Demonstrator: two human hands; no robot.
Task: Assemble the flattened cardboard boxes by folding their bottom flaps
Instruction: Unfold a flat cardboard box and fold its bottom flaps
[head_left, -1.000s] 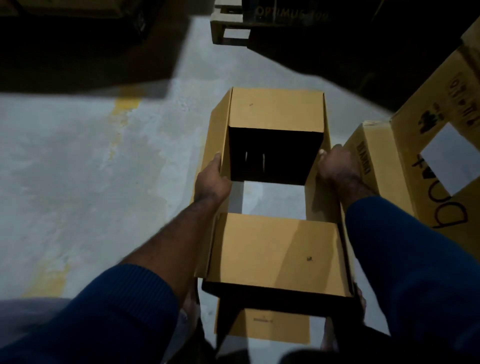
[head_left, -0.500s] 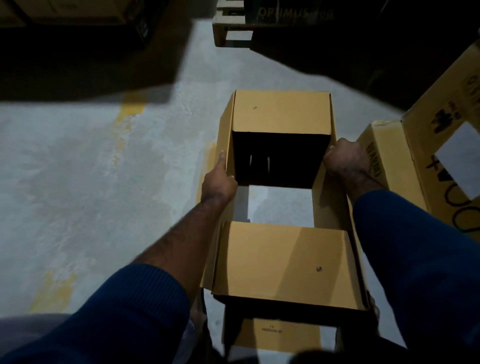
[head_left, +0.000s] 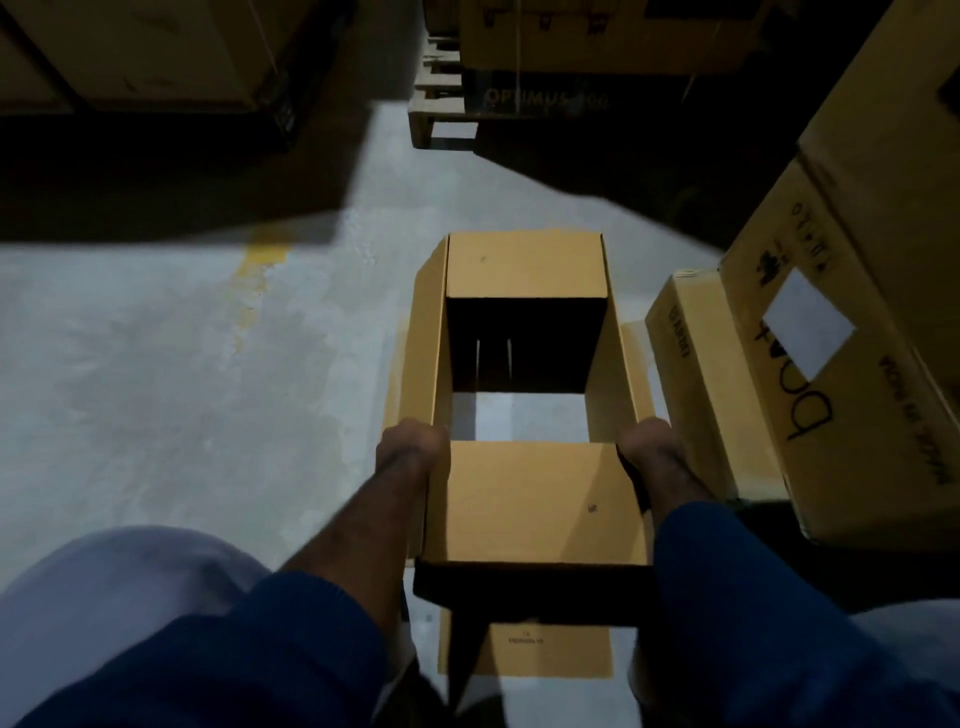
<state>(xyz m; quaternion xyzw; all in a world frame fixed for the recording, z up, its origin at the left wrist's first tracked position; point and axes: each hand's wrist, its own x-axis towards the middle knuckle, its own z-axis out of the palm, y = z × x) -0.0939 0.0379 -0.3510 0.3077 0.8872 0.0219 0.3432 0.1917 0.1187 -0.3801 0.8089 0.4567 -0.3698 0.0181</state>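
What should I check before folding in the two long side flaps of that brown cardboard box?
1. Brown cardboard box, far short flap folded in: ok.
2. Near short flap folded in: ok.
3. Left hand on left long flap: ok.
4. Right hand on right long flap: ok.
5. Firm finger grip: cannot tell, fingers hidden.
6. Opening between short flaps clear: ok, only grey concrete floor shows.
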